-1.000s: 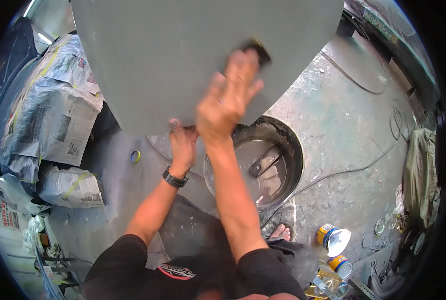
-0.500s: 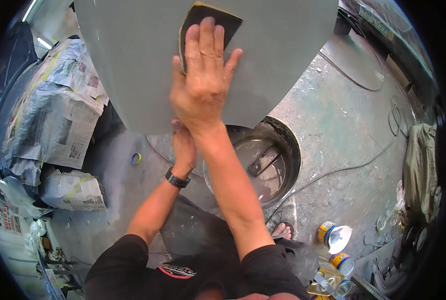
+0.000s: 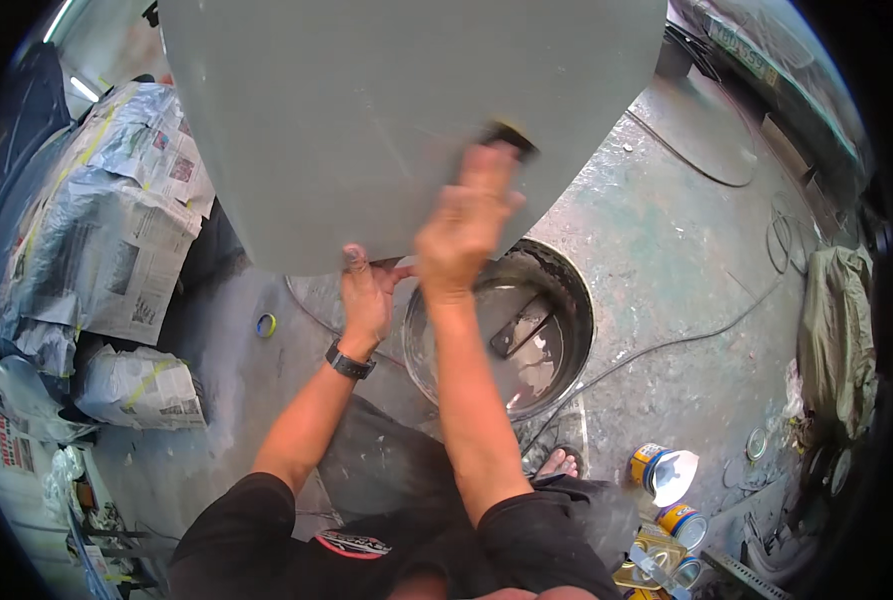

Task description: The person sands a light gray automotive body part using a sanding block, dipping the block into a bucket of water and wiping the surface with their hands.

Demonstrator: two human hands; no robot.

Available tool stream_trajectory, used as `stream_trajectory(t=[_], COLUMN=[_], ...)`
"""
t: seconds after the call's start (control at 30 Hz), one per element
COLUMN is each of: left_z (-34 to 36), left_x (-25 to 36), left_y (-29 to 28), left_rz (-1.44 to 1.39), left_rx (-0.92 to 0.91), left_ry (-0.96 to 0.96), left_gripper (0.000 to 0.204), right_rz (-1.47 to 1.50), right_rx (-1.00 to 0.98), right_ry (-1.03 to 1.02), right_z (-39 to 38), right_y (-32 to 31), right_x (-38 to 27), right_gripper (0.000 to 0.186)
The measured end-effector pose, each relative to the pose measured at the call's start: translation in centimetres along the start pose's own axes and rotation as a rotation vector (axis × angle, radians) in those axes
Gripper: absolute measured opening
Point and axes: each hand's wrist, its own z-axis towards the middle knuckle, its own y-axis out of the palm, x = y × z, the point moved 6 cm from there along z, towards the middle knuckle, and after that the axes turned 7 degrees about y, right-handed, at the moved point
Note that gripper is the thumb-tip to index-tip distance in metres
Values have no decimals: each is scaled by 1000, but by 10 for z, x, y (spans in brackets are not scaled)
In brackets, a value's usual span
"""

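A large grey panel (image 3: pixel 386 110) fills the upper middle of the head view. My right hand (image 3: pixel 466 225) presses flat on a dark sanding pad (image 3: pixel 509 135) against the panel's lower right part; only the pad's top edge shows past my fingers. My left hand (image 3: pixel 366 295), with a black wristwatch below it, grips the panel's bottom edge from underneath. A round metal bucket (image 3: pixel 566 290) of cloudy water with a dark strip in it stands on the floor just under my right forearm.
Car parts masked with newspaper (image 3: pixel 106 230) lie at the left. A tape roll (image 3: pixel 265 324) sits on the floor near the left hand. Paint cans (image 3: pixel 661 472) stand at the lower right, cables (image 3: pixel 686 335) cross the concrete floor, and a cloth (image 3: pixel 838 330) hangs far right.
My right hand slid the sanding pad up the panel, then back down and to the right. The left hand has kept its hold on the panel's bottom edge.
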Motion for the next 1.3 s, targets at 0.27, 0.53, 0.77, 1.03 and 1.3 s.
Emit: stream_trajectory(t=[0.27,0.53,0.77,1.03,1.3], left_z=[-9,4,2,-2,7], left_x=[-34,-6,-4,-9,-7], left_y=[-28,-5,-1,-8,-1], left_rz=[482,-153,-199,-214,-173], left_rx=[-35,0,32,99,26], left_ry=[140,-64,-28,-74,-46], left_gripper=[74,77,79,70,86], right_rz=[-45,105,4,90,218], right_rx=[-166,146,69,-60,305], right_ry=[-144,266,146,-33,411], right_z=[-61,-19,-19,-46,20], right_y=[34,-1,-10,18,-17], right_x=[-62,18,22,-39,39], right_gripper=[44,46,47,47,49])
